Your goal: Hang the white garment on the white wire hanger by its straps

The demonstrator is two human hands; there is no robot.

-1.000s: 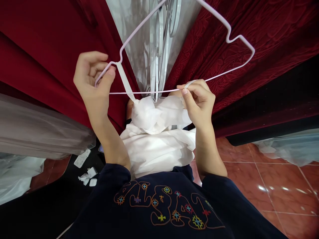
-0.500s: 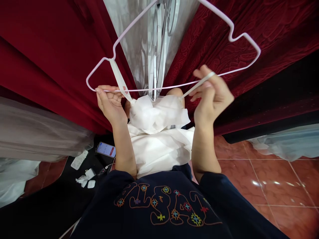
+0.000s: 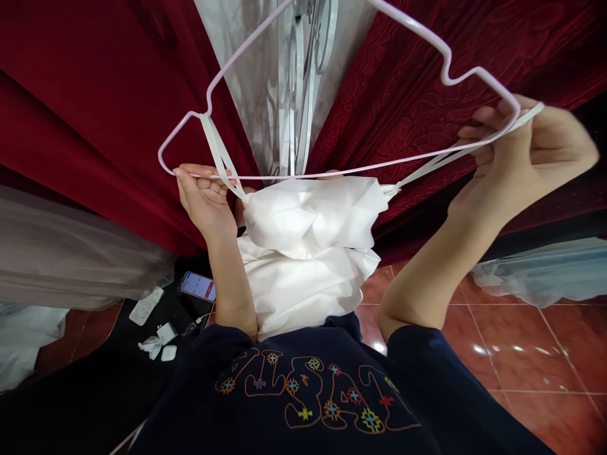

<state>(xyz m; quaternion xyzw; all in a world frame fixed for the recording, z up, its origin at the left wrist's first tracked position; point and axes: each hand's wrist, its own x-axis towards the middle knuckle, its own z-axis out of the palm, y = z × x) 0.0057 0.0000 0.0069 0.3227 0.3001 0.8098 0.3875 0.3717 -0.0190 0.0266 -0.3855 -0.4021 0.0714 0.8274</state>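
A pale pink clothes hanger [image 3: 341, 172] spans the space in front of me, its top cut off by the upper edge. My left hand [image 3: 208, 199] is closed around the hanger's lower left corner. One strap [image 3: 217, 146] of a white strappy garment [image 3: 310, 218] hangs in the hanger's left notch. Out at the right corner, my right hand [image 3: 526, 148] has the other strap [image 3: 434, 163] stretched over its thumb side, beside the hanger's end. The garment's body lies bunched over my lap, with the strap pulled taut to the right.
Dark red curtains [image 3: 95, 76] hang on both sides, with a white metal frame [image 3: 298, 95] between them. On a black surface at left lie a phone [image 3: 198, 287], a charger [image 3: 167, 333] and a small white case [image 3: 169, 352]. Red floor tiles [image 3: 516, 341] show at right.
My right hand has moved far to the right with the strap, stretching it out to the hanger's right end. The garment's right side has followed. My left hand stays at the left corner.
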